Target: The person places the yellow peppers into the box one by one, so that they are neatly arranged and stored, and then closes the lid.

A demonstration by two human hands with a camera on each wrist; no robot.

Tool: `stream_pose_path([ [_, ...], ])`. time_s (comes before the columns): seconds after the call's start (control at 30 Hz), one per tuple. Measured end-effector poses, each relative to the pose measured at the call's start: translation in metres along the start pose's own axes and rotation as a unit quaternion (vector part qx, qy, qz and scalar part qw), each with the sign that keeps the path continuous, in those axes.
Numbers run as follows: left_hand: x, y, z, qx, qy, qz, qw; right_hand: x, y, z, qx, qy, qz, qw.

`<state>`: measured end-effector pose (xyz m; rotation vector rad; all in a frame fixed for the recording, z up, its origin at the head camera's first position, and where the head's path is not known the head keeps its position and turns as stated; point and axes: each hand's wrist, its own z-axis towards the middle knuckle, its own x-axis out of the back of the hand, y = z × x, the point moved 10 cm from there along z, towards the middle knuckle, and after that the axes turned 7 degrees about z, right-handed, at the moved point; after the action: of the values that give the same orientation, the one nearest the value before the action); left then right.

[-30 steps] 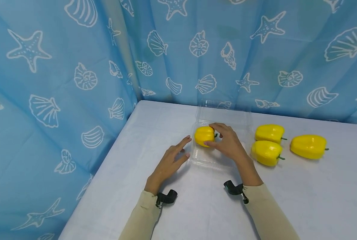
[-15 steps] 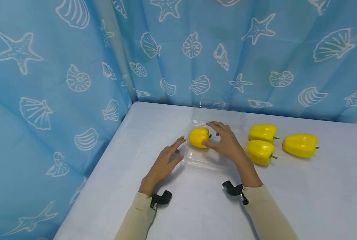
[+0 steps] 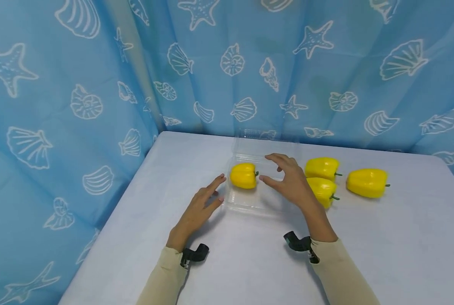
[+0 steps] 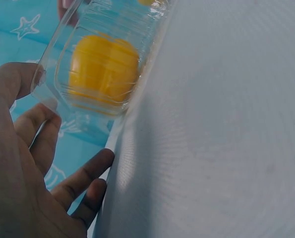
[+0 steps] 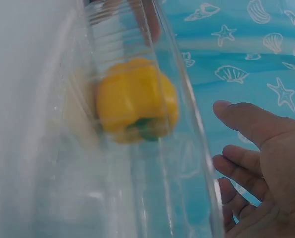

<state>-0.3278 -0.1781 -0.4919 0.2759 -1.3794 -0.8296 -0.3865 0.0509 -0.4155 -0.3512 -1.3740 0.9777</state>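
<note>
Inside the tray [image 3: 243, 199], I see the pepper [image 3: 243, 176], stem toward my empty, widely spread right hand [image 3: 293, 182]; my left hand [image 3: 196, 210], fingers loosely parted, merely touches the tray.

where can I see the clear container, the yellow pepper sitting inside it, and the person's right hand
Clear container [image 3: 246, 197]: head view, on the bare near part of its base.
Yellow pepper inside [image 3: 243, 176]: head view, middle of its body.
Right hand [image 3: 291, 180]: head view, back of the hand.
</note>
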Motion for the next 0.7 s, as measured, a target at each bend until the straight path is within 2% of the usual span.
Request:
stream_pose_path([
  [0.23,0.005,0.001,-0.002,-0.003,0.009,0.0,1.0,0.011,0.005,-0.006,-0.004,0.005,-0.005,1.0],
  [0.7,0.001,0.003,-0.001,0.0,0.005,-0.004,1.0,0.031,0.015,-0.019,-0.016,0.018,-0.014,0.9996],
])
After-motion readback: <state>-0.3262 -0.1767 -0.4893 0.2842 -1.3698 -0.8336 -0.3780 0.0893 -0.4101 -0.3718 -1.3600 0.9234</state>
